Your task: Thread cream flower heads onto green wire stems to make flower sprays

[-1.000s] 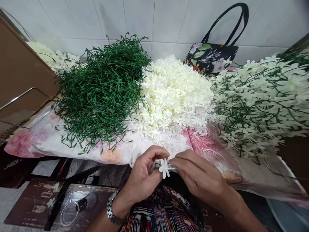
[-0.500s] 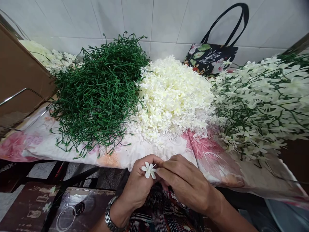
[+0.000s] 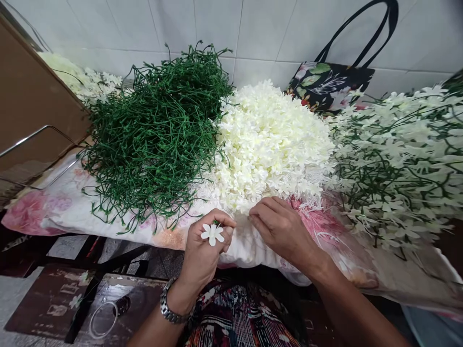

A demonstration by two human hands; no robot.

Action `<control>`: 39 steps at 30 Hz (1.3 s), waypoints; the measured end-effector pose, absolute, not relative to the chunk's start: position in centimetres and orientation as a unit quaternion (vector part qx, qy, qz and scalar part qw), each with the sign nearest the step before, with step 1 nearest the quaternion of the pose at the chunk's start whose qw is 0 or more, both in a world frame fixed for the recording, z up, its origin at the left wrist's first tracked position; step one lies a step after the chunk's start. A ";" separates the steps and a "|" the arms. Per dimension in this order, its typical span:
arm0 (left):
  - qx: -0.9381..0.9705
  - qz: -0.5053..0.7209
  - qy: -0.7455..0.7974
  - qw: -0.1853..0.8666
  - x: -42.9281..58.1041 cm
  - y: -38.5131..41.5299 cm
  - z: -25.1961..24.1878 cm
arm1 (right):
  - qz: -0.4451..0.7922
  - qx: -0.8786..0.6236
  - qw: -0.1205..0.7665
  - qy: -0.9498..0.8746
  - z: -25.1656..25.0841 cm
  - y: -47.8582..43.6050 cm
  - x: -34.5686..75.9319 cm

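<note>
My left hand [image 3: 208,248], with a metal watch at the wrist, is closed around a green stem that carries a white flower [image 3: 212,234]. To its right my right hand [image 3: 280,229] is at the front edge of the loose white blossom pile [image 3: 271,140], fingertips pinched together; whether anything small is between them is hidden. The two hands are apart. A heap of green stems [image 3: 155,130] lies left of the white pile. Flowered stems [image 3: 394,168] with white blossoms are bunched at the right.
A floral cloth [image 3: 173,238] covers the work surface. A cardboard box [image 3: 39,86] and a bent metal wire [image 3: 29,137] are at the left. Behind the blossoms a black floral bag [image 3: 333,84] leans on the tiled wall. Lower left, a clear ring [image 3: 103,320] lies on a brown stool.
My right hand has left my left hand and moved up to the edge of the white pile. My left hand has shifted slightly up and left with the flower. The view has shifted a little.
</note>
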State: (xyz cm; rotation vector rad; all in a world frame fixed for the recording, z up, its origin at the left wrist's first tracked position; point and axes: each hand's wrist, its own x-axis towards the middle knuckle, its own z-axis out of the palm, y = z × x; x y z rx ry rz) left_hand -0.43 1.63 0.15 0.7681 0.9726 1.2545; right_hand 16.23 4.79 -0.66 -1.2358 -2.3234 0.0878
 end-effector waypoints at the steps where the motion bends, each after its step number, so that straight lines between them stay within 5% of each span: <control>1: 0.330 0.554 0.428 0.633 -0.3 1.8 0.1 | 0.053 -0.452 0.273 -0.847 -0.5 4.7 16.3; 7: 0.311 0.550 0.447 0.634 1.1 2.4 0.0 | 0.251 -0.447 0.376 -0.772 0.1 4.7 17.1; 16: 0.430 0.501 0.437 0.611 1.8 2.7 -0.1 | 0.488 -0.436 0.387 -0.650 0.5 3.9 17.0; 21: 0.411 0.511 0.467 0.593 1.1 2.0 -0.6 | 0.313 -0.497 0.381 -0.714 0.8 3.3 17.5; 30: 0.362 0.518 0.518 0.577 1.1 1.8 -0.5 | -0.014 -0.566 0.218 -0.795 -1.7 1.2 15.7; 34: 0.361 0.515 0.520 0.578 0.9 1.6 -0.7 | 0.005 -0.556 0.250 -0.792 -1.6 1.3 16.1; 39: 0.406 0.508 0.525 0.548 0.9 1.3 -0.6 | 0.203 -0.549 0.330 -0.740 0.6 0.6 16.9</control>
